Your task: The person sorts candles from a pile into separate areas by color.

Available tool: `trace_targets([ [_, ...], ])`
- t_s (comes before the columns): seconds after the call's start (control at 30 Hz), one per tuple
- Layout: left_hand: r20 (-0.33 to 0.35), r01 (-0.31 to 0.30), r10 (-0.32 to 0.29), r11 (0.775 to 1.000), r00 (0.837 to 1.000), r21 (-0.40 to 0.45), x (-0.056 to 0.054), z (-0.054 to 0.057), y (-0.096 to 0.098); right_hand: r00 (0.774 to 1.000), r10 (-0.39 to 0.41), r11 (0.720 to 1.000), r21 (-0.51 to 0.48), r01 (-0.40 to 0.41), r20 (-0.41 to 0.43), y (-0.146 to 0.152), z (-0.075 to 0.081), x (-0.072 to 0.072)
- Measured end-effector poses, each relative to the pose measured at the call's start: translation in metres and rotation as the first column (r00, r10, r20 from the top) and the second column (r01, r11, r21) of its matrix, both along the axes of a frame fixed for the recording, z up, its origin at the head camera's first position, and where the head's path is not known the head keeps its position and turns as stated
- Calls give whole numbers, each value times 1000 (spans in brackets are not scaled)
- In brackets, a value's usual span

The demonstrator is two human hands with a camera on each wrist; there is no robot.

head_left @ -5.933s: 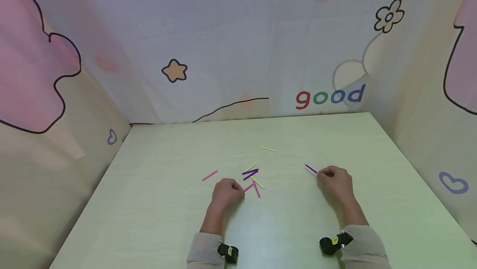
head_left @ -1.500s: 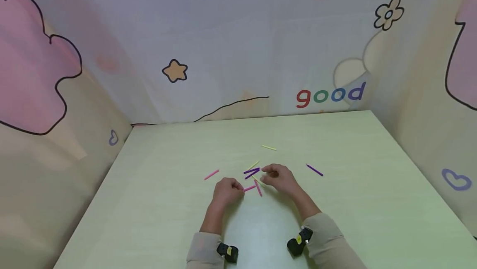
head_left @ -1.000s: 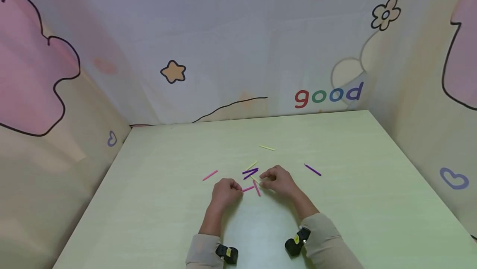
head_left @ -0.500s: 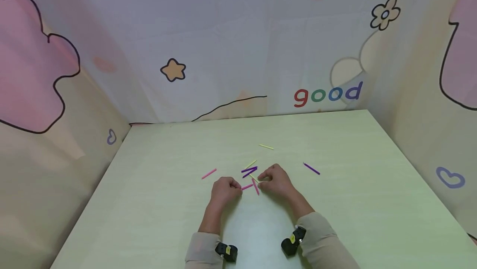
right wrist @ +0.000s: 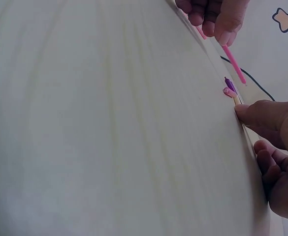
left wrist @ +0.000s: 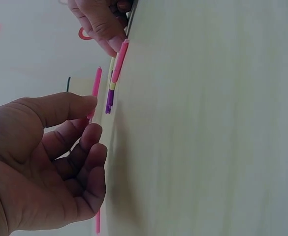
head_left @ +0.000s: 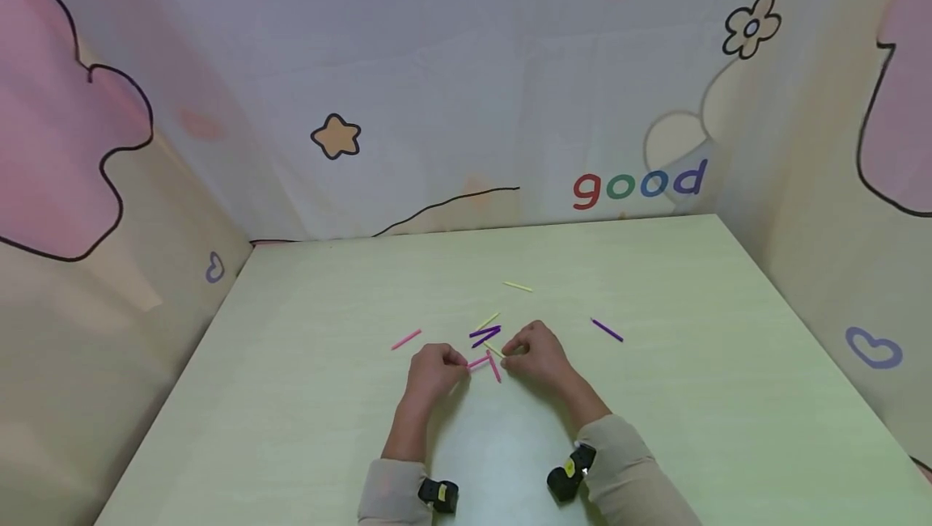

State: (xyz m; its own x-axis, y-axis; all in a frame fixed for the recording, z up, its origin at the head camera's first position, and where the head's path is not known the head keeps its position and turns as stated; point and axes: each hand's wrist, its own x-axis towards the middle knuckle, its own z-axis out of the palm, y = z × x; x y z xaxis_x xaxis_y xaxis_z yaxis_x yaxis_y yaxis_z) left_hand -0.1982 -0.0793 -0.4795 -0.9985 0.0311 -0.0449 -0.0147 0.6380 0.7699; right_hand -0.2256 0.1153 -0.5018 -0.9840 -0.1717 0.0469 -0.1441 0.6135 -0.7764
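My left hand (head_left: 434, 372) pinches one end of a thin pink candle (left wrist: 97, 83) between thumb and fingertips. In the head view its far end overlaps the top of a second pink candle (head_left: 495, 371), which lies on the table. From the right, my right hand (head_left: 540, 354) has its thumb and index finger at the near end of a yellow candle (head_left: 493, 349); the right wrist view shows the thumb covering that end. Just beyond the fingers lie two purple candles (head_left: 485, 337) at a narrow angle and another yellow candle (head_left: 489, 320).
Apart from the group, a pink candle (head_left: 406, 339) lies to the left, a purple candle (head_left: 607, 330) to the right and a yellow candle (head_left: 518, 286) farther back. The pale table (head_left: 328, 291) meets a printed cloth backdrop (head_left: 408, 65).
My right hand has let go of the purple candle on the right and come left to the yellow one. My left hand's pink candle has shifted slightly, its far end now over the other pink candle.
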Motion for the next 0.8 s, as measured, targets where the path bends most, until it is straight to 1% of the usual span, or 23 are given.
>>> trace_targets([
  [0.13,-10,0,0,1000,1000,-6,2,3,-1,1000,-8,1000,1,8,-1,-1,0,1],
  [0.2,-10,-3,3,1000,1000,-7,3,5,-1,1000,-14,1000,-7,14,13,-1,0,1],
  [0.5,14,-16,16,1000,1000,-17,8,15,0,1000,-24,999,-24,24,4,-1,-2,2],
  [0.63,30,-23,24,1000,999,-22,8,16,-1,999,-32,999,-39,32,10,-2,-2,2],
  [0.8,20,-35,35,999,999,-14,8,16,-6,999,-33,999,-38,33,12,-3,-2,2],
])
